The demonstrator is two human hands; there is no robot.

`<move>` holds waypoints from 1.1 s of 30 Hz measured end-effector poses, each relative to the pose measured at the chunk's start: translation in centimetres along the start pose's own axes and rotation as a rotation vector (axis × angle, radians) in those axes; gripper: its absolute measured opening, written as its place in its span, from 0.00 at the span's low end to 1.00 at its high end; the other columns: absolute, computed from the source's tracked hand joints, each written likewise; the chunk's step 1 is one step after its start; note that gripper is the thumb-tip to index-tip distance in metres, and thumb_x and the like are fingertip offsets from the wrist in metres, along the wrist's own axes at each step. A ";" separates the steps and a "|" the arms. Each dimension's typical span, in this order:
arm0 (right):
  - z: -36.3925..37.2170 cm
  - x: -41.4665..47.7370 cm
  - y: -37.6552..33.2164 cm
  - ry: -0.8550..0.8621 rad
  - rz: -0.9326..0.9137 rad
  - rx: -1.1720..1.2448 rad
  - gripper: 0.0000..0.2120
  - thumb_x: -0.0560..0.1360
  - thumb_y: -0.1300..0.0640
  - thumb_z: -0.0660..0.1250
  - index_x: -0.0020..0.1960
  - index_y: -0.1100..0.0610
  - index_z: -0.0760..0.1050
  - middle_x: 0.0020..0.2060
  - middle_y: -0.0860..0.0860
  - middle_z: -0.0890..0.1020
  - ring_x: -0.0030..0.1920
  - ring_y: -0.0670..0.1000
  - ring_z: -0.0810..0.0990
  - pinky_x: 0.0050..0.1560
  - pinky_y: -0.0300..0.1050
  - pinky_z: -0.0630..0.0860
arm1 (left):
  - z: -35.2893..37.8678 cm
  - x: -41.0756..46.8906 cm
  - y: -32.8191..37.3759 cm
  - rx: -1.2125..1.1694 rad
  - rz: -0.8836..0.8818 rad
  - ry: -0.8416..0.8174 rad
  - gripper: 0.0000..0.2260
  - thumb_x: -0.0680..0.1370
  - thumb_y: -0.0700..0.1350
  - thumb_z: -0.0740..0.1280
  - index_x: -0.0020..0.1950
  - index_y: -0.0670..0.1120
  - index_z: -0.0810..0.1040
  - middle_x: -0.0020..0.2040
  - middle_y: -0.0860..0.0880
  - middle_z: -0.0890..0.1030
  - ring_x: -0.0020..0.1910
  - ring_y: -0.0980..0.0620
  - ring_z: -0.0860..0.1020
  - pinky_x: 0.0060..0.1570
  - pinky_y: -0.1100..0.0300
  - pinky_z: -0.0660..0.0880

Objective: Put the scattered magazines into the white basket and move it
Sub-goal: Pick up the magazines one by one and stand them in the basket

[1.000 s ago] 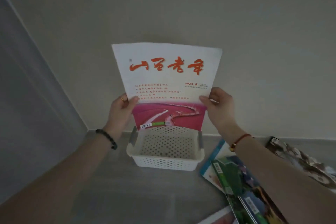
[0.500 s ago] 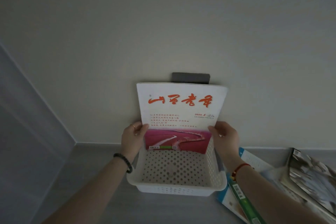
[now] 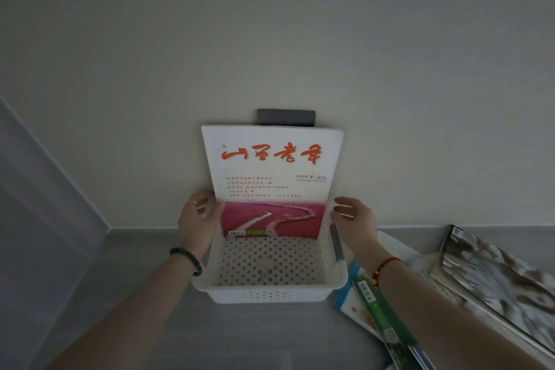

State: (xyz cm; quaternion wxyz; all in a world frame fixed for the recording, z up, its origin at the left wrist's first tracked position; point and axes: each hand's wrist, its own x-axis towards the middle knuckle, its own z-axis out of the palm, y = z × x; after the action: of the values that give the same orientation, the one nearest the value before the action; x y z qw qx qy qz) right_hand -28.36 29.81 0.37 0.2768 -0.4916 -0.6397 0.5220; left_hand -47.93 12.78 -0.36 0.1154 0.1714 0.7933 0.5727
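One magazine (image 3: 271, 180) standing upright in the basket (image 3: 270, 291), leaning toward the wall.
Left hand (image 3: 196, 224) is touching the magazine's left edge with loose fingers, not clamping; right hand (image 3: 354, 225) is hovering open just beside its right edge, apart. Basket is sitting on the grey floor (image 3: 135, 294). More magazines (image 3: 390, 324) are lying scattered to its right.

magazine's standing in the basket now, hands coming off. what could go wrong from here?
1. The magazine stands upright at the back of the white basket, far taller than its walls; with the right hand already open and off it, it may flop forward or sideways.
2. Other magazines lie against the basket's right side; the basket could catch them when moved.
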 end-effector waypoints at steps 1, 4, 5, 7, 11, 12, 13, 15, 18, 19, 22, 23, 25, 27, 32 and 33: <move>-1.1 -0.6 0.3 -0.001 -0.004 -0.004 0.12 0.74 0.65 0.63 0.56 0.57 0.74 0.45 0.51 0.79 0.45 0.51 0.78 0.45 0.44 0.76 | -0.1 -0.7 0.1 0.012 0.018 0.014 0.16 0.72 0.47 0.69 0.58 0.45 0.73 0.58 0.46 0.76 0.55 0.51 0.72 0.56 0.56 0.69; -5.3 -2.8 2.1 0.000 -0.031 -0.055 0.12 0.73 0.67 0.63 0.55 0.57 0.75 0.45 0.53 0.80 0.44 0.51 0.78 0.41 0.39 0.74 | 0.0 -3.4 0.6 0.021 0.089 0.047 0.18 0.73 0.44 0.68 0.61 0.44 0.70 0.61 0.47 0.73 0.57 0.53 0.68 0.55 0.58 0.67; -6.8 -3.6 2.9 0.002 -0.028 -0.068 0.12 0.73 0.68 0.63 0.55 0.58 0.75 0.45 0.54 0.80 0.44 0.51 0.78 0.39 0.38 0.73 | 0.2 -4.5 1.0 0.015 0.114 0.031 0.17 0.73 0.44 0.67 0.61 0.45 0.70 0.61 0.48 0.72 0.57 0.53 0.68 0.56 0.57 0.67; -10.2 -5.1 4.5 0.021 0.004 -0.078 0.12 0.72 0.69 0.62 0.53 0.60 0.75 0.46 0.56 0.80 0.42 0.52 0.78 0.33 0.35 0.73 | 0.9 -6.9 1.8 0.021 0.175 -0.028 0.16 0.73 0.44 0.67 0.60 0.46 0.71 0.59 0.49 0.74 0.57 0.53 0.70 0.57 0.57 0.68; -16.8 -6.9 7.3 0.091 0.066 -0.128 0.11 0.70 0.69 0.65 0.51 0.61 0.76 0.43 0.55 0.79 0.39 0.51 0.80 0.31 0.32 0.73 | 3.3 -11.8 3.8 -0.008 0.246 -0.113 0.12 0.72 0.47 0.69 0.53 0.51 0.73 0.52 0.52 0.78 0.51 0.57 0.75 0.54 0.64 0.69; -18.5 -7.2 8.0 0.105 0.069 -0.127 0.12 0.70 0.70 0.65 0.53 0.63 0.76 0.44 0.55 0.79 0.43 0.54 0.80 0.36 0.34 0.73 | 4.1 -13.1 4.3 -0.025 0.243 -0.144 0.11 0.72 0.47 0.69 0.53 0.52 0.73 0.51 0.52 0.78 0.51 0.56 0.76 0.54 0.63 0.70; -20.2 -7.5 8.7 0.114 0.069 -0.146 0.13 0.70 0.70 0.65 0.54 0.63 0.76 0.45 0.55 0.79 0.46 0.55 0.79 0.41 0.38 0.73 | 5.0 -14.2 4.7 -0.031 0.241 -0.171 0.11 0.72 0.47 0.68 0.54 0.52 0.73 0.52 0.52 0.78 0.52 0.55 0.76 0.54 0.60 0.70; -23.6 -8.0 9.9 0.116 0.085 -0.219 0.14 0.69 0.68 0.66 0.54 0.59 0.76 0.46 0.53 0.79 0.49 0.54 0.78 0.47 0.43 0.73 | 6.9 -16.4 5.3 -0.020 0.230 -0.205 0.11 0.73 0.46 0.67 0.55 0.51 0.73 0.52 0.53 0.77 0.52 0.53 0.75 0.53 0.58 0.69; -28.2 -8.1 11.7 0.117 0.154 -0.233 0.14 0.71 0.63 0.67 0.57 0.61 0.74 0.46 0.55 0.77 0.50 0.56 0.78 0.48 0.45 0.74 | 10.0 -19.5 6.0 -0.021 0.184 -0.240 0.12 0.73 0.45 0.67 0.55 0.50 0.72 0.53 0.51 0.75 0.52 0.52 0.74 0.51 0.59 0.68; -29.5 -8.1 12.2 0.116 0.191 -0.218 0.16 0.71 0.61 0.68 0.58 0.61 0.73 0.47 0.56 0.77 0.49 0.56 0.78 0.46 0.46 0.74 | 11.2 -20.5 6.2 -0.029 0.172 -0.251 0.12 0.74 0.45 0.67 0.55 0.49 0.72 0.53 0.51 0.76 0.52 0.52 0.74 0.51 0.59 0.68; -33.1 -7.9 14.0 0.152 0.266 -0.279 0.25 0.70 0.59 0.70 0.65 0.60 0.68 0.58 0.58 0.75 0.57 0.58 0.75 0.48 0.45 0.73 | 14.8 -23.7 7.1 -0.052 0.135 -0.284 0.11 0.74 0.42 0.66 0.55 0.46 0.72 0.52 0.50 0.75 0.50 0.51 0.74 0.49 0.60 0.69; -34.1 -7.7 14.7 0.179 0.281 -0.302 0.28 0.70 0.59 0.70 0.67 0.60 0.65 0.62 0.59 0.73 0.60 0.59 0.73 0.51 0.46 0.72 | 15.9 -24.6 7.3 -0.067 0.125 -0.298 0.10 0.74 0.41 0.66 0.54 0.46 0.72 0.51 0.50 0.75 0.49 0.52 0.74 0.47 0.61 0.69; -35.7 -7.2 16.0 0.210 0.333 -0.314 0.33 0.69 0.57 0.71 0.69 0.61 0.60 0.64 0.60 0.71 0.62 0.61 0.72 0.56 0.51 0.73 | 17.9 -26.2 7.6 -0.094 0.096 -0.329 0.09 0.74 0.40 0.65 0.53 0.48 0.71 0.49 0.51 0.75 0.47 0.53 0.75 0.43 0.64 0.70; -36.6 -6.5 17.1 0.190 0.399 -0.313 0.34 0.69 0.56 0.71 0.68 0.64 0.59 0.56 0.61 0.75 0.52 0.58 0.76 0.50 0.53 0.76 | 19.4 -27.6 7.5 -0.109 0.060 -0.351 0.09 0.75 0.41 0.65 0.53 0.50 0.71 0.48 0.54 0.76 0.46 0.56 0.75 0.42 0.68 0.70; -36.6 -4.8 18.6 0.184 0.463 -0.231 0.19 0.65 0.55 0.75 0.47 0.66 0.73 0.43 0.61 0.79 0.40 0.57 0.77 0.35 0.46 0.73 | 20.6 -30.2 6.8 -0.093 0.017 -0.375 0.09 0.75 0.41 0.65 0.46 0.57 0.73 0.42 0.63 0.80 0.41 0.70 0.77 0.36 0.79 0.71; -36.5 -4.5 18.7 0.192 0.478 -0.220 0.17 0.65 0.55 0.76 0.42 0.65 0.73 0.39 0.60 0.78 0.37 0.56 0.76 0.32 0.45 0.71 | 20.5 -30.5 6.6 -0.095 0.009 -0.371 0.10 0.75 0.41 0.64 0.46 0.57 0.73 0.42 0.63 0.81 0.42 0.69 0.78 0.37 0.79 0.71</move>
State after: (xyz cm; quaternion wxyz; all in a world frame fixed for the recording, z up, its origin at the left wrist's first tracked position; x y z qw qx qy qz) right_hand 11.34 39.61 -5.49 0.1504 -0.7029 -0.5291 0.4510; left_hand -11.30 20.11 -0.97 0.2649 0.2721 0.7298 0.5684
